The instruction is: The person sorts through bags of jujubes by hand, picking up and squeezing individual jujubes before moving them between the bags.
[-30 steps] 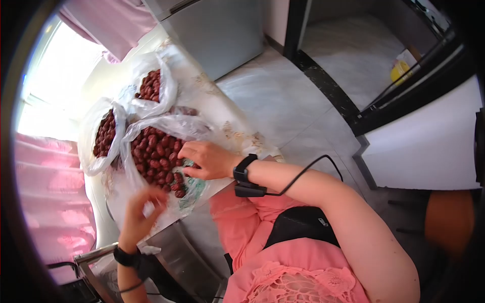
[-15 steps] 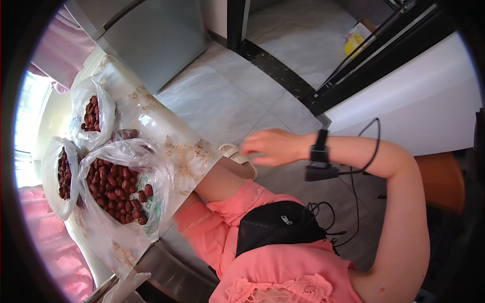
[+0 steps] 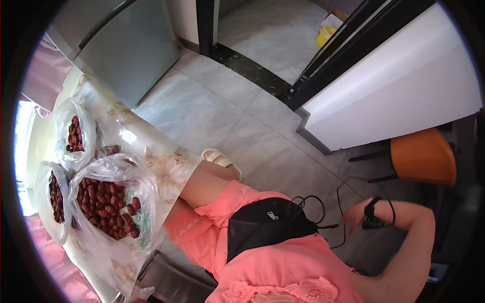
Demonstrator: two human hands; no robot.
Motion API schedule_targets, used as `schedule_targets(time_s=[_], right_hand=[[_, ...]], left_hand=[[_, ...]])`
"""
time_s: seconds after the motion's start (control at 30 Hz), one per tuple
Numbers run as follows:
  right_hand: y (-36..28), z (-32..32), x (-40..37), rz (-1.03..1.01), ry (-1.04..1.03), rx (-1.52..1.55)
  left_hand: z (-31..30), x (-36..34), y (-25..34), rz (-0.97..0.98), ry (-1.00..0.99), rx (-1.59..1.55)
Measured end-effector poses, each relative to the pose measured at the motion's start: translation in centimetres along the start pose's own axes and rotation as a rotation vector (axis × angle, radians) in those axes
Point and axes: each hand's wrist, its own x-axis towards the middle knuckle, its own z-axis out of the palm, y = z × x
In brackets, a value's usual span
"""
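Note:
My right hand (image 3: 356,214) hangs at my right side, beside the black pouch (image 3: 268,222) at my waist. Its fingers are loose and slightly blurred, with nothing seen in them. A thin black cable (image 3: 339,199) runs close by the fingertips, and a black device on a strap (image 3: 373,216) is around the wrist. My left hand is out of view. On the table to my left, red dates (image 3: 103,204) fill an open clear plastic bag (image 3: 151,187). Behind it, two more bags hold dates (image 3: 75,135) and darker-looking dates (image 3: 56,197).
A flowered cover lies on the table (image 3: 177,164). The grey fridge (image 3: 134,48) stands past its far end. To the right are an orange chair (image 3: 423,156), a white low wall (image 3: 384,76) and a dark door sill (image 3: 247,65). A yellow object (image 3: 325,36) sits beyond the doorway.
My right hand has moved from in front of me, near the table corner, back and down to my right side. The view has shifted right, bringing more of the orange chair into sight.

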Motion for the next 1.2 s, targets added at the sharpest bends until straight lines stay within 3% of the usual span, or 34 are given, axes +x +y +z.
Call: schedule_targets(time_s=[0.03,0.07,0.1,0.13,0.17,0.23,0.33,0.37,0.43,0.47,0.5,0.57,0.63,0.77,0.83,0.87,0.93,1.1,1.2], right_hand=[[-1.4,-0.4,-0.5,-0.006,0.005,-0.013],[-4.4,-1.9,-1.5,-0.098,0.125,0.230],[-6.7,-3.4,-2.5,-0.202,0.235,0.459],[-7.9,-4.9,-3.3,-0.234,0.227,0.409],[-8.9,-6.8,-3.9,-0.227,0.342,0.398],[-10.2,-10.7,-6.0,-0.225,0.459,0.234],[-10.2,-13.4,-8.8,-0.156,0.428,0.425],[-10.5,-14.5,-10.1,-0.170,0.410,0.497],[-11.0,-16.7,-11.7,-0.235,0.517,0.536],[-11.6,-17.7,-11.8,-0.362,0.660,0.555],[-12.6,-18.9,-11.8,-0.379,0.658,0.526],[-15.4,-22.0,-12.4,-0.558,0.954,0.318],[-18.4,-25.3,-12.7,-0.599,1.002,0.238],[-27.7,-30.9,-12.4,-0.954,1.170,0.062],[-32.1,-33.3,-10.8,-1.146,1.200,0.013],[-34.4,-34.4,-9.8,-1.203,1.168,0.060],[-38.7,-36.1,-7.3,-1.315,1.101,0.189],[-45.7,-39.6,0.6,-1.448,0.937,0.455],[-47.0,-40.5,3.6,-1.403,1.174,0.281]], left_hand=[[-2.8,-0.6,0.1,0.163,0.144,0.136],[-4.4,-1.7,2.4,0.145,0.160,0.121],[-6.4,-3.2,5.1,0.181,0.339,0.271],[-8.3,-4.9,7.1,0.201,0.522,0.421],[-9.3,-5.5,7.9,0.393,0.697,0.462],[-10.8,-7.8,14.0,0.594,0.739,0.575],[-11.1,-10.5,20.0,0.685,0.755,0.550],[-11.1,-10.4,20.5,0.741,0.765,0.555],[-10.6,-9.0,20.6,0.824,0.786,0.427],[-10.1,-7.8,20.2,0.819,0.813,0.439],[-9.9,-6.4,19.7,0.818,0.840,0.454],[-9.4,-2.3,17.9,0.844,0.929,0.421],[-8.6,1.3,16.4,0.891,1.006,0.254],[-6.6,5.7,14.9,0.913,1.109,-0.249],[-5.8,8.4,14.0,0.957,1.018,-0.630],[-5.3,9.0,13.8,0.955,1.042,-0.638],[-4.3,9.7,13.6,0.973,0.922,-1.082],[-2.5,11.5,13.7,1.019,0.888,-1.409],[-1.9,11.7,14.4,1.060,0.902,-1.433]])
